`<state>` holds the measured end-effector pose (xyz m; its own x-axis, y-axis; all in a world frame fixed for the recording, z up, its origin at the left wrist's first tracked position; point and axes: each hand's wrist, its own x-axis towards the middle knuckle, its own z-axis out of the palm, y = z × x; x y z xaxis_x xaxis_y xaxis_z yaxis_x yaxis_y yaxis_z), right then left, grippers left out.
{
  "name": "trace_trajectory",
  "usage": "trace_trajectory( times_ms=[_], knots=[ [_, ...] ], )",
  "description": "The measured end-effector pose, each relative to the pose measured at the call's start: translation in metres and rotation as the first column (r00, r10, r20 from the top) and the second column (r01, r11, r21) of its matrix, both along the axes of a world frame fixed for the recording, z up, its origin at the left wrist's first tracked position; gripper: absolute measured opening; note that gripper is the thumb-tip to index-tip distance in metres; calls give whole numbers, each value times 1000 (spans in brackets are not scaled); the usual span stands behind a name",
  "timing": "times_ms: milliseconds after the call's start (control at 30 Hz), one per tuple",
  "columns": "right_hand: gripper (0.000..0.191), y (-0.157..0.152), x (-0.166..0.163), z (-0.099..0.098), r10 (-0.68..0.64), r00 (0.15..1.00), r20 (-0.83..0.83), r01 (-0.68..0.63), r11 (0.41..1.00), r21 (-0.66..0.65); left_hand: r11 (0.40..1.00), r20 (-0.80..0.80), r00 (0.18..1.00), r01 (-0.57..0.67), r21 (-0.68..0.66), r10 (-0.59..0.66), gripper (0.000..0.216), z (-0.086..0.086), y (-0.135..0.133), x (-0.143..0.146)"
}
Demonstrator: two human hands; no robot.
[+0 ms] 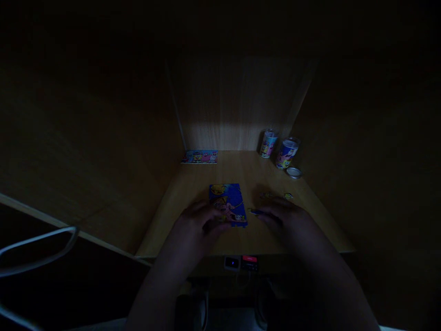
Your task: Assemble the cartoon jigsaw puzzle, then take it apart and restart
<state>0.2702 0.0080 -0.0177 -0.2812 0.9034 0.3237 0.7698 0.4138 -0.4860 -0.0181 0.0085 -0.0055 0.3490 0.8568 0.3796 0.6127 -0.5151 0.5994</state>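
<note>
Two hands over the counter (241, 170): what's there?

Left hand (198, 223) has its fingers (215, 221) curled against a blue cartoon puzzle board (229, 200), covering its lower-left corner. Right hand (280, 216) sits just beside a small blue piece (255, 212).

Gripping?

Too dark to tell. Two printed canisters (285, 154), a metal lid (293, 172) and a picture card (199, 156) lie farther back.

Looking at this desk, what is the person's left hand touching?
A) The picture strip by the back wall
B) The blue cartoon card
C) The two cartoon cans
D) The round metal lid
B. The fingers of the left hand lie over the near left part of the blue cartoon card.
</note>
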Motion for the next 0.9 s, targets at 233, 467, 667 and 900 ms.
trace_trajectory(
  times_ms=[233, 467, 667, 900],
  knots=[
    [12, -5, 7, 4, -5, 989, -150, -7, 997, -81, 992, -94, 994, -68, -110, 58, 16, 12, -4, -20],
    [16, -8, 21, 16, -179, 982, -51, 182, 982, 52, 980, -70, 996, -70, -185, 58, 5, 10, -1, -20],
    [16, -10, 22, 16, -142, 989, 43, 139, 989, 57, 983, -25, 999, -51, -176, 47, 5, 10, -1, -20],
    [16, -13, -13, 19, -1, 1000, -7, 1, 995, 100, 973, 17, 997, -67, -223, 72, 5, 9, -2, -20]
  ],
)
